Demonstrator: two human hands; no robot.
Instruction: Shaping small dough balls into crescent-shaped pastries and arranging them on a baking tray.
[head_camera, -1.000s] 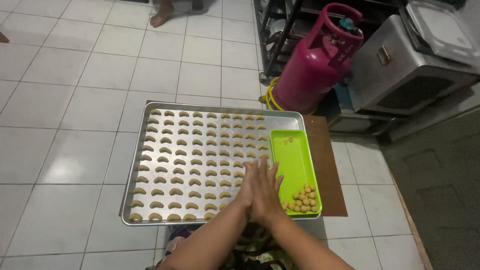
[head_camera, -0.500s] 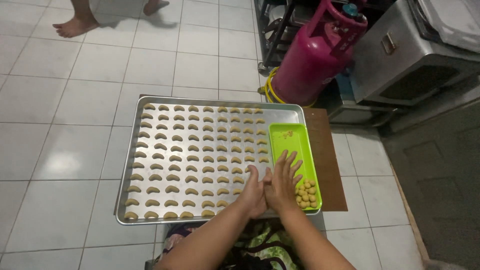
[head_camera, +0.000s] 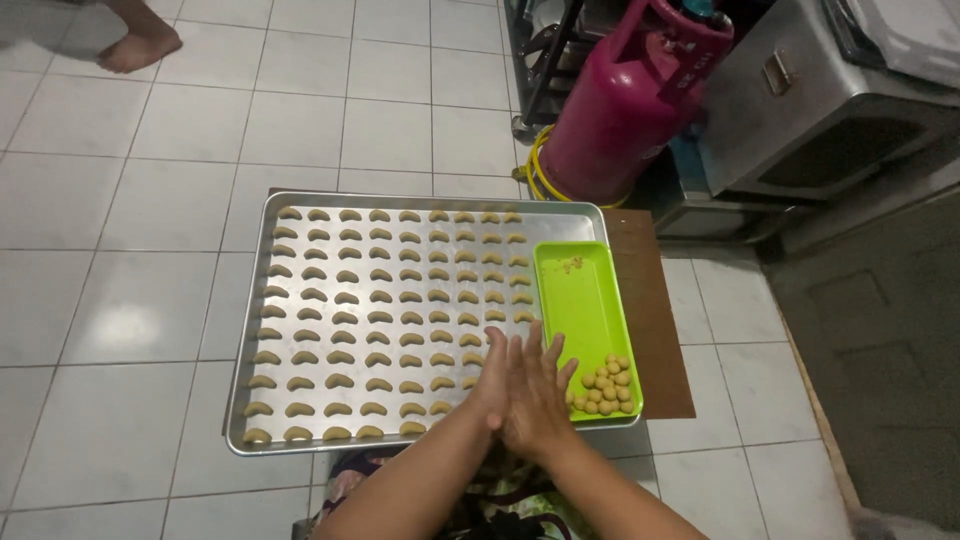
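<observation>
**Palms pressed together over the tray's near corner**

The left hand (head_camera: 497, 385) and right hand (head_camera: 540, 400) lie palm to palm, fingers straight. Whether a bit of dough sits between them cannot be told; the pose suggests one is being rolled. If so, the next move would call for parting the palms and setting the piece into the bare near-right corner.

Directly beneath the grip is the metal baking tray (head_camera: 250, 330), filled almost wholly with neat rows of crescent-shaped dough pieces (head_camera: 380, 315), bare only under the hands. Just right of the grip, touching the tray, lies a green plastic tray (head_camera: 580, 300); small dough balls (head_camera: 606, 385) cluster at its near end, a few crumbs at the far end. Both rest on a low brown bench (head_camera: 655, 330). Beyond stands a pink gas cylinder (head_camera: 625, 100).
</observation>
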